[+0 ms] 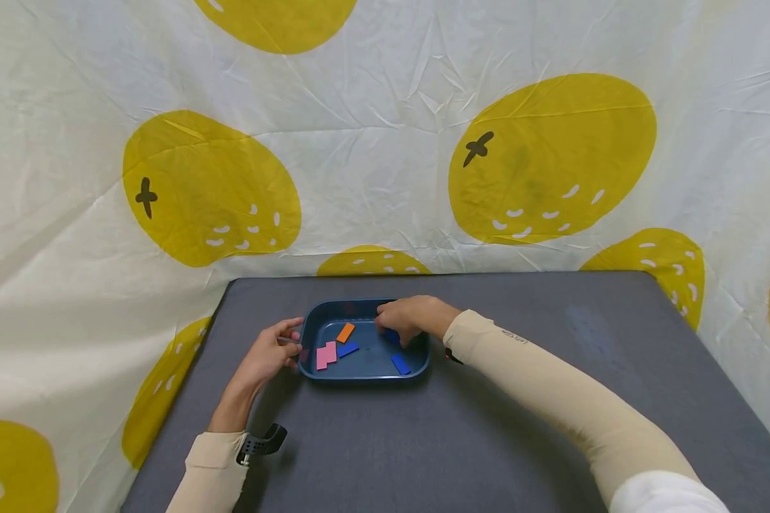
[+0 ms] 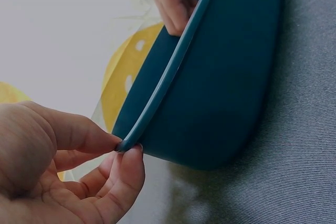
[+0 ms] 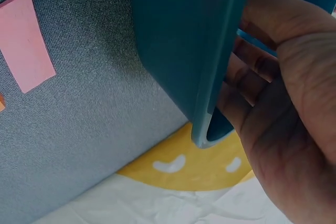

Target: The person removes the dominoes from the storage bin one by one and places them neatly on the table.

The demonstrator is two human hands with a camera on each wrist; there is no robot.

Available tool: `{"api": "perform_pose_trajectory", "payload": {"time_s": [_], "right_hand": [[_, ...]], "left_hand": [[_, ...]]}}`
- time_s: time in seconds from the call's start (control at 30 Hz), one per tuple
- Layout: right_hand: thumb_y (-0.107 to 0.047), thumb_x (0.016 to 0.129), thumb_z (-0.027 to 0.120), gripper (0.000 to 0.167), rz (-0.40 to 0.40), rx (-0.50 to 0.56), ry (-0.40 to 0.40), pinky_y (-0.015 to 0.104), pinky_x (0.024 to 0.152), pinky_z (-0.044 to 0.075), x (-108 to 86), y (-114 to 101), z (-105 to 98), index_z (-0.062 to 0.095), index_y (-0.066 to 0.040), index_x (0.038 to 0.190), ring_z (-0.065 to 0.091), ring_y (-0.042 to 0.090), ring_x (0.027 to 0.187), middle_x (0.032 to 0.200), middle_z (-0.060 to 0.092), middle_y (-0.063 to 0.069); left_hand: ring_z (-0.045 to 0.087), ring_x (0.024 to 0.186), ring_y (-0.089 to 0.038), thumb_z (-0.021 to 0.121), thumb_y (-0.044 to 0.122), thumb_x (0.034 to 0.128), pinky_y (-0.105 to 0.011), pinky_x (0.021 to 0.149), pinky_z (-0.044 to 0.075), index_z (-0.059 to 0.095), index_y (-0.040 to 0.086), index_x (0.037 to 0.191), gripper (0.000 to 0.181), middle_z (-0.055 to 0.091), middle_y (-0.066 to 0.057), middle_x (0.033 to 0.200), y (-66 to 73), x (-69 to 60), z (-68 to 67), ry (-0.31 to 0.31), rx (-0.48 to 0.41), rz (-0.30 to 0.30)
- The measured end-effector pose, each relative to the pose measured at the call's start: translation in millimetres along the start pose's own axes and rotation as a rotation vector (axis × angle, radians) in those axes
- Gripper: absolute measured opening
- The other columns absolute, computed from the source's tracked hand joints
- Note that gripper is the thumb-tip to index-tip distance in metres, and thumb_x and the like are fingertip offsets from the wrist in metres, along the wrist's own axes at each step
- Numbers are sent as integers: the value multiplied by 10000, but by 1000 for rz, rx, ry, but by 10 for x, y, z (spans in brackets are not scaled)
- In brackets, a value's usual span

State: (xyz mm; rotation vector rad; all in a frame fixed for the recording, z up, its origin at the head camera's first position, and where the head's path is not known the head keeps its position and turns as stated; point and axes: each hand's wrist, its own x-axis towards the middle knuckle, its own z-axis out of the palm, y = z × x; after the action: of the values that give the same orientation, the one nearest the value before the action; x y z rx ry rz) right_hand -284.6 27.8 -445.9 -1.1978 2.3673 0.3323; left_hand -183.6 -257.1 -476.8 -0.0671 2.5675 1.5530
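A dark blue tray (image 1: 366, 378) sits on the table with small flat blocks inside. Its left rim is pinched between the thumb and fingers of my left hand (image 1: 271, 356), seen close in the left wrist view (image 2: 79, 166). My right hand (image 1: 413, 317) reaches over the right wall into the tray, fingers curled down around a blue block (image 1: 391, 335) that they partly hide. Around the tray floor lie an orange block (image 1: 345, 333), overlapping pink blocks (image 1: 326, 354), a blue block (image 1: 348, 350) beside them, and another blue block (image 1: 401, 364) near the front right.
In the right wrist view, a pink block (image 3: 26, 40) lies on the grey table (image 3: 105, 124) outside the tray, with an orange edge (image 3: 1, 102) beside it. A white cloth with yellow fruit shapes (image 1: 552, 160) hangs behind the table.
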Motion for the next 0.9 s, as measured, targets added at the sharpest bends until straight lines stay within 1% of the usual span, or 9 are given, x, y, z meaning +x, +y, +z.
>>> {"api": "perform_pose_trajectory", "payload": {"time_s": [0.13, 0.2, 0.3, 0.4, 0.53, 0.7, 0.83, 0.9], "right_hand": [[-218, 890, 800, 371, 10, -40, -1, 342, 935, 530, 39, -28, 12, 641, -217, 1225, 561, 149, 995, 1279, 550, 12], [-217, 889, 800, 381, 11, -70, -3, 350, 955, 530, 57, -47, 15, 633, -209, 1231, 567, 153, 1001, 1307, 555, 21], [-218, 894, 794, 429, 17, -111, -11, 362, 979, 529, 74, -78, 14, 613, -192, 1282, 580, 167, 1017, 1344, 556, 35], [-220, 901, 788, 495, 32, -131, -21, 382, 1011, 516, 83, -105, 14, 582, -183, 1350, 585, 181, 1051, 1414, 530, 47], [-220, 892, 796, 565, 52, -139, -29, 400, 1038, 499, 89, -125, 11, 547, -185, 1398, 586, 194, 1074, 1475, 493, 49], [-250, 886, 803, 587, 69, -177, -40, 381, 1016, 511, 95, -139, 13, 539, -189, 1407, 588, 188, 1052, 1433, 525, 40], [-280, 900, 788, 542, 78, -196, -52, 361, 987, 522, 82, -149, 2, 557, -180, 1380, 582, 185, 1030, 1380, 554, 42], [-283, 902, 784, 522, 78, -189, -41, 359, 974, 528, 65, -153, -14, 566, -178, 1365, 577, 184, 1013, 1358, 559, 43]], "left_hand": [[562, 942, -285, 562, -43, 975, -336, 690, 581, 454, 38, 1505, 547, 501, -197, 1169, 12, 0, -7, -1, 1, 0], [565, 936, -283, 562, -46, 974, -348, 690, 583, 455, 36, 1503, 546, 502, -199, 1167, 11, -1, -6, 0, 1, 0], [568, 930, -281, 560, -53, 973, -387, 702, 591, 457, 30, 1500, 544, 503, -201, 1161, 5, 1, -4, 2, -1, 1], [567, 929, -282, 561, -56, 970, -415, 715, 593, 461, 30, 1498, 544, 504, -201, 1157, -3, 2, -4, 5, -3, -2], [568, 933, -287, 565, -52, 970, -377, 705, 590, 466, 42, 1498, 545, 506, -196, 1160, -1, 7, -3, 8, 1, -9], [565, 936, -288, 564, -51, 971, -335, 686, 582, 463, 41, 1499, 545, 502, -195, 1160, 8, 3, -1, 10, 5, -15], [560, 936, -288, 562, -53, 973, -347, 693, 583, 463, 43, 1500, 545, 498, -190, 1158, 14, -1, 3, 10, 0, -23], [559, 939, -288, 561, -52, 974, -363, 702, 586, 459, 43, 1502, 546, 497, -189, 1158, 19, -2, 3, 11, -1, -26]]}}
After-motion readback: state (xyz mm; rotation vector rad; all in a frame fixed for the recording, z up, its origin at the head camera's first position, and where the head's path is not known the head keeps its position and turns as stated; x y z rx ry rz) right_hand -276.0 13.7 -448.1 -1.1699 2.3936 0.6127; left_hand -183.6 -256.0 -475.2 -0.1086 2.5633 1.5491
